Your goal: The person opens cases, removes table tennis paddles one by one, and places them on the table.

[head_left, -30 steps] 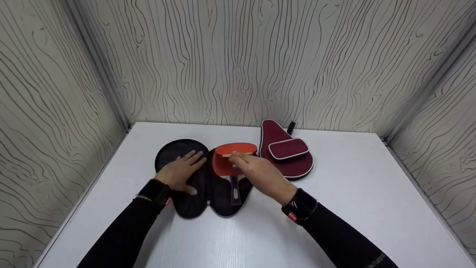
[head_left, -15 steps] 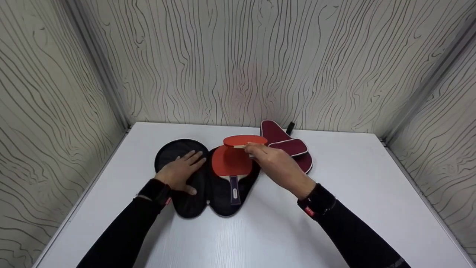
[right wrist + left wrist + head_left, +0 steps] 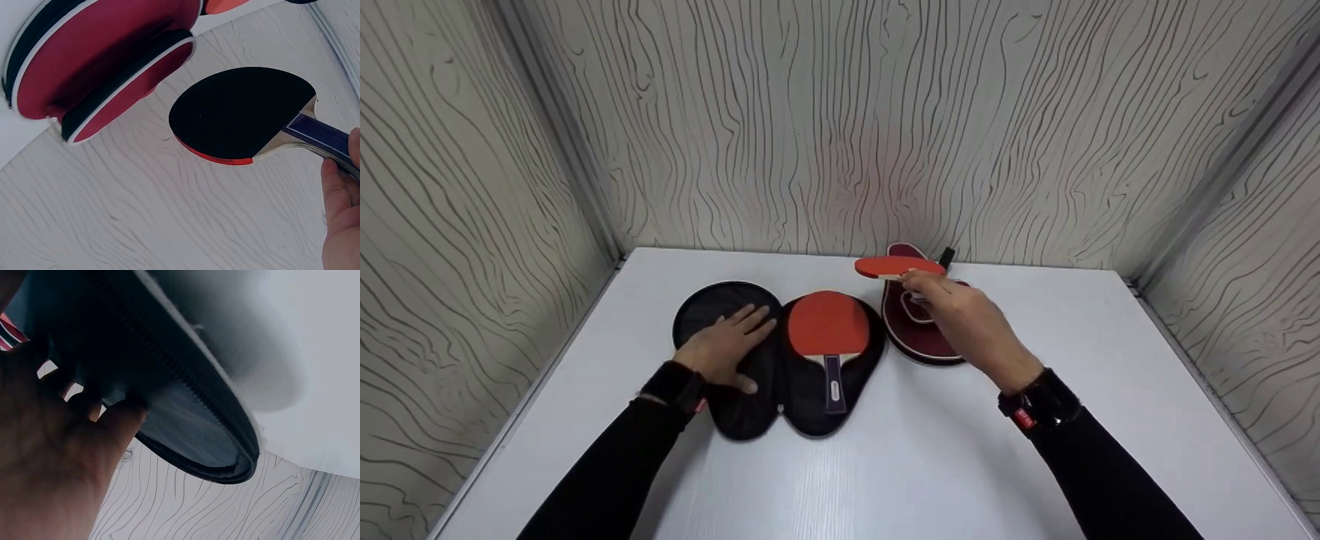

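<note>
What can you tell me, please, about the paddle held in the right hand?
The paddle is a table tennis bat with a red rubber face on top and a black one underneath, a pale wooden blade edge between them, and a purple handle. The right hand grips it by the handle and holds it roughly level in the air, above the far end of the maroon case. Nothing else touches it.

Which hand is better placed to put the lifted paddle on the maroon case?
Right, most likely. The right hand grips the lifted paddle by its handle, directly above the maroon case. The left hand lies flat on the open black case, farther away.
</note>
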{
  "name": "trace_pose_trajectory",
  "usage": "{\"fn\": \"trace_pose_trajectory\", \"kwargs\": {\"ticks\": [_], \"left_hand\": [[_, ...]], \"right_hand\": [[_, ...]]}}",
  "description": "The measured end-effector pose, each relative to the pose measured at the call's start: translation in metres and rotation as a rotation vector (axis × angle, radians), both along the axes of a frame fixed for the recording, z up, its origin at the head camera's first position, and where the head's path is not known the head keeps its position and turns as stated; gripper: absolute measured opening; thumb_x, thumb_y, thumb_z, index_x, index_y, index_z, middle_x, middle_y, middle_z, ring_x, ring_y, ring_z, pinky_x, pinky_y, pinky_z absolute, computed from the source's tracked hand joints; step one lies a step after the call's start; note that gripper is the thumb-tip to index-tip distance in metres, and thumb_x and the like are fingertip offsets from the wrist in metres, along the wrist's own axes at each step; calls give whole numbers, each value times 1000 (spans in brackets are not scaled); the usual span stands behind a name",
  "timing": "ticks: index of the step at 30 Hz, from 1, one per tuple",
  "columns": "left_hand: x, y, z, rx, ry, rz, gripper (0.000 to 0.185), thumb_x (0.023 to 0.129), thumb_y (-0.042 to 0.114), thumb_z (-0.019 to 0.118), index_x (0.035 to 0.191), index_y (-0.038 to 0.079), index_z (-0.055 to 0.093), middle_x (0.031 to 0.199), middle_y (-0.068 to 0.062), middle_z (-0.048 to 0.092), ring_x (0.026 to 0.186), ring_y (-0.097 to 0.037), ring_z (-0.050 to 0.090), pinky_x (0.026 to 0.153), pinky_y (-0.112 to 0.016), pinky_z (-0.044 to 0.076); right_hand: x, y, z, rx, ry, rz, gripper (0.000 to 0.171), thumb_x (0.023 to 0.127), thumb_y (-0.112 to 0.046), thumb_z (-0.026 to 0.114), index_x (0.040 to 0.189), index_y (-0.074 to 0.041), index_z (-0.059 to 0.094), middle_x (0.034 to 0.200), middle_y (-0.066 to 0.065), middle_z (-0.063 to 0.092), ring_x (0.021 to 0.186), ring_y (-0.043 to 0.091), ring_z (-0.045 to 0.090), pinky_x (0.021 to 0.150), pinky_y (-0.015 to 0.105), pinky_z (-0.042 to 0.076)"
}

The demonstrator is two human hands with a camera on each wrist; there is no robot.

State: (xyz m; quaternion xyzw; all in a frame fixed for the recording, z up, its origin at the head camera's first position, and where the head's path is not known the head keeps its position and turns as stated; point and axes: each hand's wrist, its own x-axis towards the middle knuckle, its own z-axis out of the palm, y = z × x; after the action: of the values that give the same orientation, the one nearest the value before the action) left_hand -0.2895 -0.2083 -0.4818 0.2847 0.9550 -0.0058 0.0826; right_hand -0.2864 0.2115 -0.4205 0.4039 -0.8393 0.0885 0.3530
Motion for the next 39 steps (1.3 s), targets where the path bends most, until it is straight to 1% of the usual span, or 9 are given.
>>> {"fn": "trace_pose_trajectory", "kwargs": {"ticks": [8, 15, 16, 19, 21, 27, 29, 34, 39], "left_hand": [[-2, -4, -3, 23, -2, -19, 113, 98, 47, 96, 183, 1, 36, 194, -25, 29, 182, -49, 28, 139, -73, 42], [-19, -17, -27, 62, 11, -46, 120, 96, 57, 95, 187, 10, 32, 197, -19, 25, 184, -45, 25, 135, -77, 44], [-18, -15, -24, 65, -5, -41, 121, 96, 55, 96, 186, 9, 31, 197, -20, 24, 183, -47, 24, 137, -77, 42], [-23, -17, -32, 65, -2, -38, 121, 95, 56, 96, 186, 10, 32, 197, -19, 24, 184, -46, 23, 137, -77, 41], [-24, -15, -31, 58, -12, -29, 121, 95, 54, 97, 186, 8, 32, 197, -21, 23, 184, -48, 23, 138, -77, 40], [-32, -21, -45, 82, 17, -44, 123, 93, 59, 97, 187, 12, 32, 197, -18, 24, 184, -45, 23, 138, -76, 40], [-33, -22, -46, 86, 30, -53, 124, 92, 60, 97, 186, 12, 33, 197, -18, 26, 183, -46, 24, 137, -77, 41], [-28, -19, -40, 93, 2, -39, 124, 93, 56, 98, 186, 9, 32, 197, -20, 24, 184, -48, 22, 138, -77, 39], [-34, -24, -49, 107, 17, -43, 124, 91, 57, 99, 186, 11, 33, 197, -18, 25, 184, -46, 23, 138, -78, 40]], "right_hand": [[-2, 31, 5, -58, -75, -83, 34, 105, 0, 84, 136, -6, 70, 128, 11, 87, 124, 31, 87, 101, 43, 73], [-7, 59, 5, -150, -112, -158, 30, 108, 3, 79, 135, -7, 72, 133, 13, 86, 129, 36, 85, 102, 48, 72], [-8, 63, 5, -166, -116, -167, 30, 107, 4, 79, 135, -6, 73, 134, 14, 86, 130, 36, 85, 104, 48, 71], [-11, 75, 4, -205, -130, -192, 32, 105, 9, 79, 134, -3, 75, 134, 16, 87, 132, 36, 84, 106, 48, 69], [-13, 82, 3, -226, -141, -206, 33, 104, 11, 80, 134, -2, 76, 133, 15, 87, 130, 36, 85, 106, 47, 68], [-16, 103, 1, -272, -182, -256, 33, 104, 11, 81, 133, -3, 78, 132, 14, 88, 127, 37, 86, 103, 52, 69], [-16, 110, 1, -283, -193, -272, 32, 104, 11, 80, 132, -4, 78, 131, 15, 88, 125, 39, 86, 102, 54, 70], [-19, 127, 0, -307, -214, -311, 32, 104, 11, 80, 132, -4, 78, 130, 18, 88, 123, 44, 86, 97, 62, 70], [-22, 144, -3, -336, -258, -352, 31, 108, 6, 78, 136, -7, 78, 132, 19, 87, 122, 47, 86, 93, 64, 67]]}}
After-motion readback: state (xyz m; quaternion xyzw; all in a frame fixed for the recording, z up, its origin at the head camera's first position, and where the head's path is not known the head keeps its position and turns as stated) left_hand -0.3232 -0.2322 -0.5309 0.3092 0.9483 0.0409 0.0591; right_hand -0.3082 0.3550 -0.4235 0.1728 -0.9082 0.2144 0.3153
